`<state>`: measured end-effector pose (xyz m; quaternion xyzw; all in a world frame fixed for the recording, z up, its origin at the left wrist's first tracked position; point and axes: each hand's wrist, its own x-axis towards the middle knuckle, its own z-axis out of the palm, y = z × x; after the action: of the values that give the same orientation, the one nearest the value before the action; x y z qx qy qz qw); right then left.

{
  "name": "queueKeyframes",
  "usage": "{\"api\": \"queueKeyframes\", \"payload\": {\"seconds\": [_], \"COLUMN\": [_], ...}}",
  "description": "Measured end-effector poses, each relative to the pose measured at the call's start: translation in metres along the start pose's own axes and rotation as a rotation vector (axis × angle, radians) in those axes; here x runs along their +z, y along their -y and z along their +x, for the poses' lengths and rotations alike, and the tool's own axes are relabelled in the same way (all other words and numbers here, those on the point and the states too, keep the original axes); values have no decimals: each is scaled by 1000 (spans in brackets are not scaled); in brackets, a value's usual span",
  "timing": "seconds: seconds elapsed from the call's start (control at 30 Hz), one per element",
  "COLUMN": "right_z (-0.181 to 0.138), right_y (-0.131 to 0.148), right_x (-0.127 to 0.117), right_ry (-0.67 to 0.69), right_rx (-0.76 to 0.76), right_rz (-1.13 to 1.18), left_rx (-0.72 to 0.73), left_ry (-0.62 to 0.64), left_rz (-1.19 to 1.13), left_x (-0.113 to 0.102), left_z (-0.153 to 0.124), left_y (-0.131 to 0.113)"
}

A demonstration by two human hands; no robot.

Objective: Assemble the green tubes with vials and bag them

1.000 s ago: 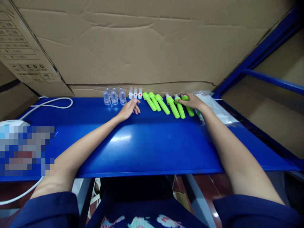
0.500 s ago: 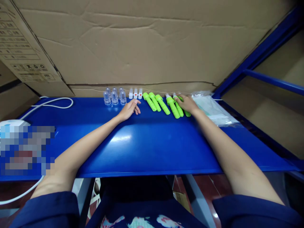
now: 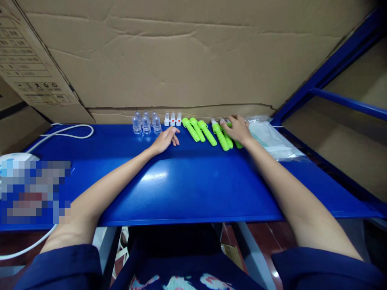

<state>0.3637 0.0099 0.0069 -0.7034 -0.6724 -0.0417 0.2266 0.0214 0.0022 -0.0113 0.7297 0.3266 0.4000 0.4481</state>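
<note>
Several bright green tubes (image 3: 198, 130) lie side by side at the back of the blue table (image 3: 187, 185). My right hand (image 3: 238, 129) rests on the two rightmost green tubes (image 3: 227, 139), fingers laid over them. My left hand (image 3: 165, 139) lies flat on the table with fingers apart, holding nothing, just in front of three small white caps (image 3: 172, 119). Several clear plastic caps (image 3: 146, 122) stand to the left of the white ones.
A clear plastic bag (image 3: 272, 139) lies right of the tubes. A white cable (image 3: 68, 131) loops at the back left beside a white device (image 3: 13, 158). Cardboard boxes (image 3: 169, 52) wall the back. A blue metal frame (image 3: 332, 68) runs along the right.
My right hand has slid left along the green tubes, pushing the rightmost ones closer to the others. My left hand has stayed still.
</note>
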Motion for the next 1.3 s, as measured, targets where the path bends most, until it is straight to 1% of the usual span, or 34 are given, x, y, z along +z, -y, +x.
{"api": "queueKeyframes", "payload": {"seconds": [0.07,0.13,0.33,0.53,0.63,0.7,0.8,0.9,0.97,1.03,1.13,1.23,1.3], "right_z": [0,0,2,3,1,-2,-10,-18,-23,-25,-25,-25,-26], "right_y": [2,2,0,-1,2,9,28,50,61,67,71,73,74], "right_x": [0,3,11,11,9,6,2,2,5,12,21,23,21], "right_ry": [11,31,43,60,34,-10,-52,-27,9,40,53,59,64], "right_rx": [-84,-123,-128,-122,-138,-166,-228,-316,-396,-436,-434,-437,-443], "right_rz": [-31,-55,-66,-58,-80,-108,-125,-114,-85,-60,-45,-36,-31], "left_rx": [0,3,7,15,17,13,6,-1,-16,-26,16,133,193], "left_ry": [-1,-2,-4,1,0,1,6,8,2,-15,-67,-117,-134], "left_rz": [0,8,30,34,43,40,33,36,25,36,194,430,580], "left_x": [0,0,0,0,0,0,0,-1,-1,-1,-1,0,1], "left_z": [0,0,0,-1,-1,-1,0,1,1,2,4,12,22], "left_y": [0,0,0,-1,-1,0,0,1,2,3,3,-2,-9]}}
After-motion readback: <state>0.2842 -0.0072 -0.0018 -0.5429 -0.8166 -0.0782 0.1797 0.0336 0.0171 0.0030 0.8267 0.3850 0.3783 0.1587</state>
